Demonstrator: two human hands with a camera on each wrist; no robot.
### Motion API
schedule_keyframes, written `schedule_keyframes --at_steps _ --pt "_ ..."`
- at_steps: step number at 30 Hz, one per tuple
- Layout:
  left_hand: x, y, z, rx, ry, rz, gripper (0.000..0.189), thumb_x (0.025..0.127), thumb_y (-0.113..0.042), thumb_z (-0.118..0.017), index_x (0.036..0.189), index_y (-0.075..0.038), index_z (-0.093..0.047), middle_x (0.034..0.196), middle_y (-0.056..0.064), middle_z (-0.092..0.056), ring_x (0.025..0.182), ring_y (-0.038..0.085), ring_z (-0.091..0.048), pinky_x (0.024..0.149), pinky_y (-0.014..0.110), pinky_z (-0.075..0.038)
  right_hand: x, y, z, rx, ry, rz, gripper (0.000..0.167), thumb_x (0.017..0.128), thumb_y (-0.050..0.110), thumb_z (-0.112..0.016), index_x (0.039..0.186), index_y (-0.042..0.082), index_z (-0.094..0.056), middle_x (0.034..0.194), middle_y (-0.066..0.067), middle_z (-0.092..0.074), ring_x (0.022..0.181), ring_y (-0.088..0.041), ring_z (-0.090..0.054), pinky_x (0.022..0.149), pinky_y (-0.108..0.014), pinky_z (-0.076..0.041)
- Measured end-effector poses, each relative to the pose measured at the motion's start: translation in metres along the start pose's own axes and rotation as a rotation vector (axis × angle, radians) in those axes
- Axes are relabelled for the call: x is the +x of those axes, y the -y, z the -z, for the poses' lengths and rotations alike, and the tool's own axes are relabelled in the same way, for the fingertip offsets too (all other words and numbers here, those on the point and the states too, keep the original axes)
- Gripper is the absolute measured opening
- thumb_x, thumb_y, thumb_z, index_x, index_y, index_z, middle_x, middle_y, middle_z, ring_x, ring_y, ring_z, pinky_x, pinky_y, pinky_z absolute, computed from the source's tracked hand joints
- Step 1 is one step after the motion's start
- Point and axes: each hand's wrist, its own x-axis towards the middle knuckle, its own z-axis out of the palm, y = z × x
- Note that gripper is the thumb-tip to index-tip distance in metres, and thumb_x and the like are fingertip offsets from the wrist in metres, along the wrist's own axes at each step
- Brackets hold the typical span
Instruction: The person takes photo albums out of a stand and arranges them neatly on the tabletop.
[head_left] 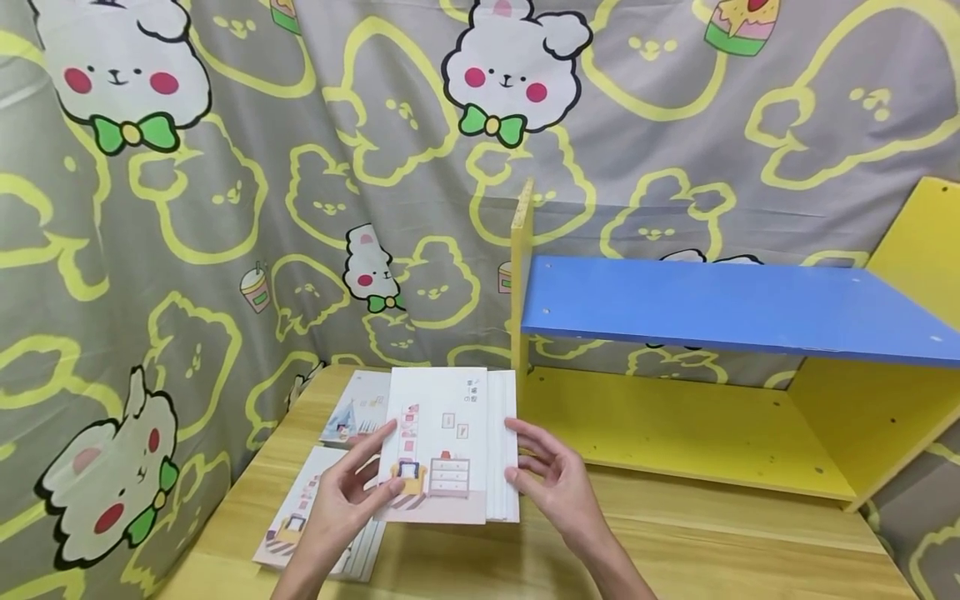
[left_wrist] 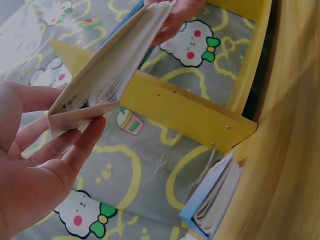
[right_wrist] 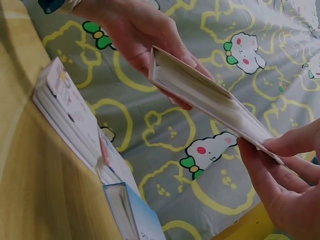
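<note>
A white-covered book, printed with a yellow armchair and a chest of drawers, is held up above the table by both hands. My left hand grips its left edge, thumb on the front cover and fingers at the edge. The right hand pinches the opposite edge between thumb and fingers. Both wrist views look at the book's edge, where the pages show between the covers. Left of the held book, a similar white book lies on the table, with another illustrated one behind it.
A yellow shelf unit with a blue board stands on the wooden table at the right. Patterned grey cloth hangs behind and along the left. In the right wrist view, a blue book is beside the white ones.
</note>
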Motion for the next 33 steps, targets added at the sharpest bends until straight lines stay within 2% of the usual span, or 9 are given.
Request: schedule_keyframes --at_steps 6,13,16,25,33 --pt "-0.004 0.002 0.004 0.015 -0.037 0.068 0.069 0.09 0.002 -0.076 0.153 -0.012 -0.05 0.159 0.012 -0.041 0.123 0.021 -0.061 0.092 0.032 -0.058 0.0 -0.006 -0.004 -0.047 0.014 0.005 0.06 0.088 -0.01 -0.07 0.144 0.003 -0.055 0.138 -0.02 -0.061 0.108 -0.028 -0.067 0.088 -0.032 -0.059" --pt "-0.005 0.006 0.009 0.057 0.0 0.003 0.069 0.091 0.005 -0.074 0.154 -0.007 -0.047 0.156 0.021 -0.041 0.118 0.021 -0.064 0.089 0.03 -0.059 0.001 -0.009 -0.008 -0.057 0.012 0.012 0.059 0.088 -0.01 -0.071 0.143 0.004 -0.057 0.135 -0.02 -0.063 0.107 -0.029 -0.067 0.087 -0.032 -0.059" --pt "-0.005 0.007 0.01 0.057 0.004 0.007 0.069 0.091 0.004 -0.074 0.154 -0.007 -0.047 0.156 0.02 -0.041 0.117 0.02 -0.064 0.089 0.03 -0.059 0.001 -0.011 -0.008 -0.043 0.006 -0.003 0.06 0.087 -0.011 -0.07 0.143 0.004 -0.057 0.132 -0.02 -0.065 0.107 -0.031 -0.067 0.088 -0.033 -0.059" --pt "-0.005 0.009 0.013 0.08 0.0 0.077 0.07 0.092 -0.001 -0.075 0.155 -0.012 -0.047 0.158 0.015 -0.039 0.119 0.018 -0.063 0.091 0.028 -0.057 -0.003 -0.016 -0.013 -0.012 -0.024 -0.07 0.063 0.085 -0.013 -0.071 0.144 0.004 -0.057 0.135 -0.021 -0.063 0.107 -0.03 -0.066 0.089 -0.032 -0.059" --pt "-0.005 0.016 0.017 0.051 0.009 0.156 0.072 0.092 -0.004 -0.076 0.156 -0.016 -0.045 0.161 0.009 -0.034 0.121 0.016 -0.06 0.093 0.027 -0.056 -0.006 -0.022 -0.015 -0.009 -0.037 -0.1 0.063 0.084 -0.012 -0.07 0.144 0.004 -0.057 0.135 -0.025 -0.062 0.111 -0.034 -0.066 0.088 -0.034 -0.059"
